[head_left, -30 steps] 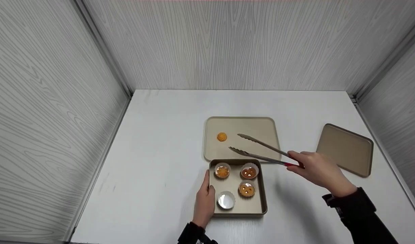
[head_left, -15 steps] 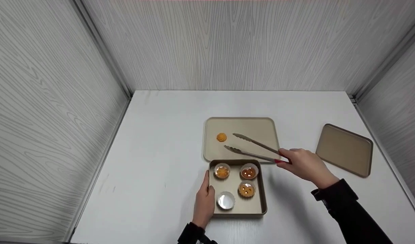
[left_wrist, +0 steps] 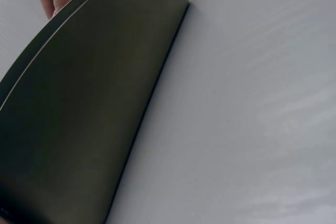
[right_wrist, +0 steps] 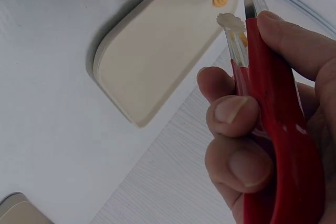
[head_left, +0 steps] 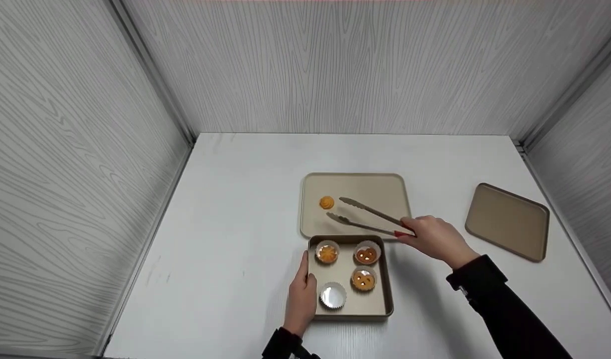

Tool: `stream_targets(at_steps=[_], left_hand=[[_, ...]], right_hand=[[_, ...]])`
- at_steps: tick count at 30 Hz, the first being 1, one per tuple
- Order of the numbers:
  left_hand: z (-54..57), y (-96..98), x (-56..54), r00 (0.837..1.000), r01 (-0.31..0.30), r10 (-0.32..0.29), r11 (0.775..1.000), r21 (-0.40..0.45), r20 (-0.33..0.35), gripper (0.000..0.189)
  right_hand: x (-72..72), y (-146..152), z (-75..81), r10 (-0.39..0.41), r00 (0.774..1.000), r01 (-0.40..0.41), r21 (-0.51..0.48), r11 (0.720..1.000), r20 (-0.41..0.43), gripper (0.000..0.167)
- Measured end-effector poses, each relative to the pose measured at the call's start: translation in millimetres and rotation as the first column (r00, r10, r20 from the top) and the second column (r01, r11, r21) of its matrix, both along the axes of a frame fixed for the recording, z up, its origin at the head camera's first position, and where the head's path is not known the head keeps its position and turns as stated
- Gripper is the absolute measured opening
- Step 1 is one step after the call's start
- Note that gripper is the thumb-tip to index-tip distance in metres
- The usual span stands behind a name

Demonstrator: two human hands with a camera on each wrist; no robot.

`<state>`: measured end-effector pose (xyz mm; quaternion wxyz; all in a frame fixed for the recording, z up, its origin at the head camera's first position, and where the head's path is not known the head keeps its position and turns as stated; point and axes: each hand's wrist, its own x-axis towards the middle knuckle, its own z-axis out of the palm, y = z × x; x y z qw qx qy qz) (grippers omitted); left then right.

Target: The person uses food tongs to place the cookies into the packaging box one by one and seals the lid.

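Observation:
My left hand (head_left: 300, 301) grips the left wall of a square, deep baking pan (head_left: 369, 303), thumb at the rim; the left wrist view shows the pan's outer wall (left_wrist: 89, 93). Inside are three paper cups with orange-brown cookies (head_left: 327, 253) and one empty paper cup (head_left: 333, 295). My right hand (head_left: 437, 240) holds metal tongs (head_left: 370, 210) by their red handles (right_wrist: 270, 82). The tongs' jaws are spread over a shallow beige tray (head_left: 380, 184), just right of a swirled orange cookie (head_left: 327, 202) lying on it.
A second shallow brown tray (head_left: 507, 219) lies angled at the right on the white table (head_left: 226, 224). Wood-grain panels (head_left: 305, 70) enclose the table at the back and on both sides.
My right hand has moved left with the tongs, bringing their tips closer to the cookie on the tray. My left hand and the pan have stayed in place.

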<state>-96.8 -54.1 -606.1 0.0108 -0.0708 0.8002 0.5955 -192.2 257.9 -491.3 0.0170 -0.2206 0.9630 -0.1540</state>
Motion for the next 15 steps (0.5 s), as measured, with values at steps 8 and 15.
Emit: stream_targets(at_steps=[8,15], left_hand=[[0.8,1.2,-0.1,1.000,-0.001,0.001,1.000,-0.008,0.009,0.056],[-0.4,1.3,0.1,1.000,-0.001,0.001,1.000,-0.008,0.016,0.057]], right_hand=[[-8.0,-4.8,-8.2,-0.019,0.999,0.020,-0.018,1.000,0.050,0.022],[-12.8,-8.9,-14.9,-0.023,0.999,0.023,-0.007,1.000,0.048,0.024]])
